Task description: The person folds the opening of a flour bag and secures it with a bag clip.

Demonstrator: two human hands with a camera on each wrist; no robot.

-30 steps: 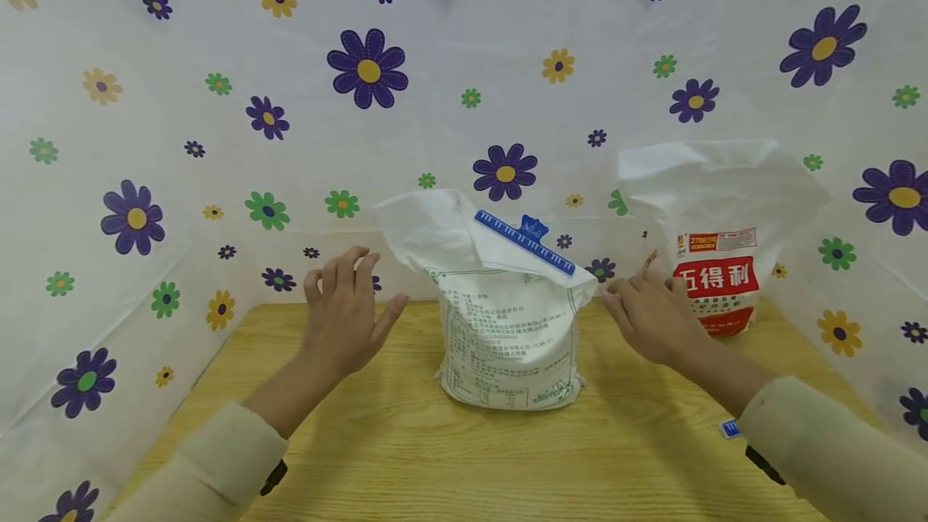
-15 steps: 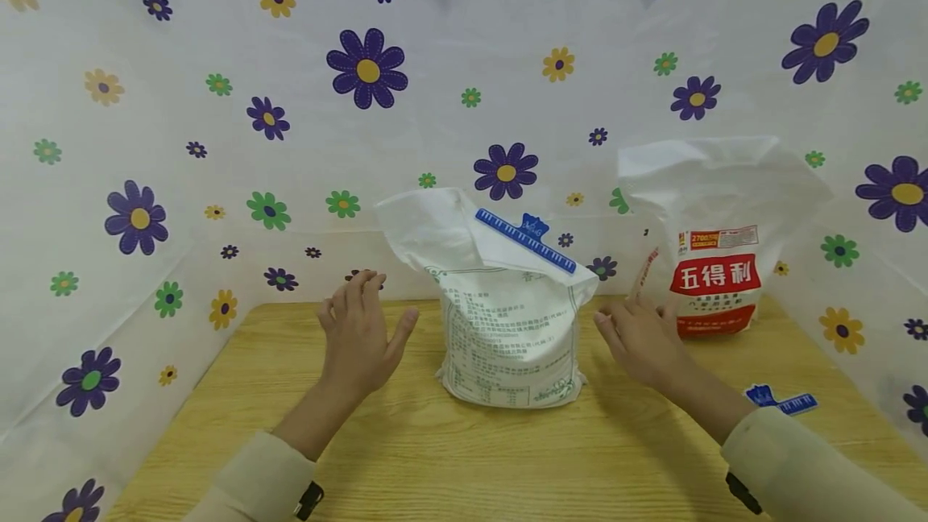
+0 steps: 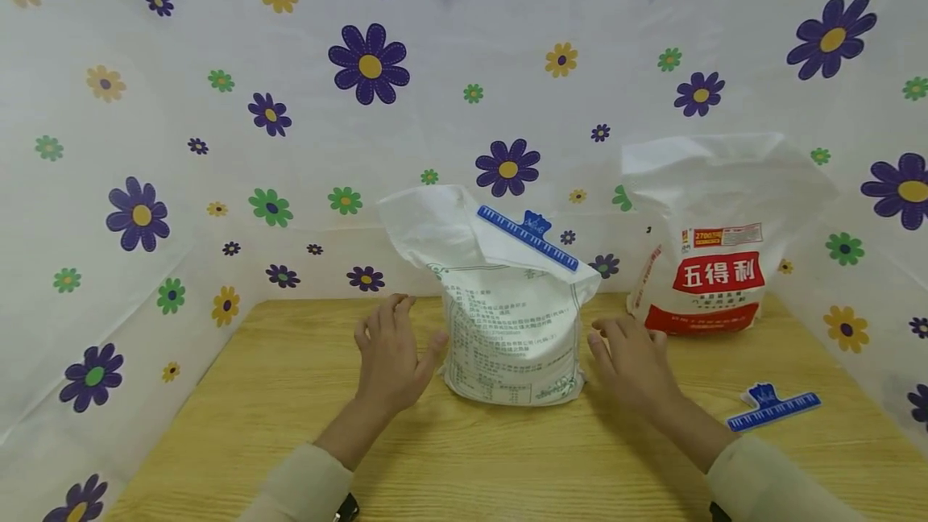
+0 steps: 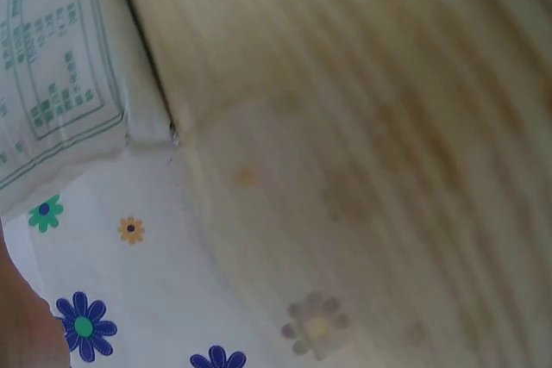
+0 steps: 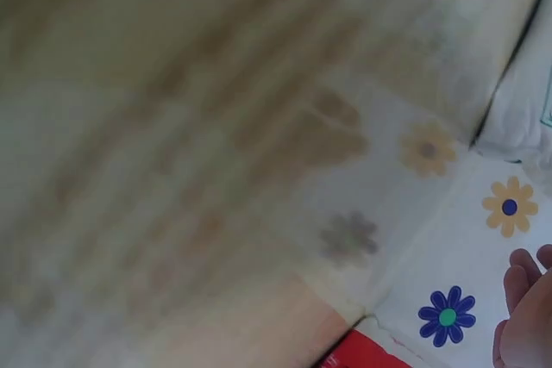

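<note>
A white bag with green print [image 3: 511,337] stands upright on the wooden table, its folded top held by a blue clip [image 3: 528,237] with a piano-key pattern. To its left is my left hand [image 3: 395,357], fingers loosely spread, thumb near the bag's side. My right hand [image 3: 632,362] is at the bag's other side, fingers relaxed and slightly bent, holding nothing. In the left wrist view the printed bag [image 4: 60,75] fills the upper left, with part of the hand [image 4: 26,316] below. The right wrist view shows fingers [image 5: 522,286] at the right edge.
Behind my right hand stands a white and red bag [image 3: 714,272] with an unclipped, upright top. A second blue clip [image 3: 774,409] lies on the table [image 3: 464,466] at the right. A flower-patterned sheet [image 3: 290,47] surrounds the table at the back and sides.
Both hands have lowered toward the bag's sides, the left also moving right. The blue clip on the table, partly hidden by my right sleeve before, now shows fully. The bags have not moved.
</note>
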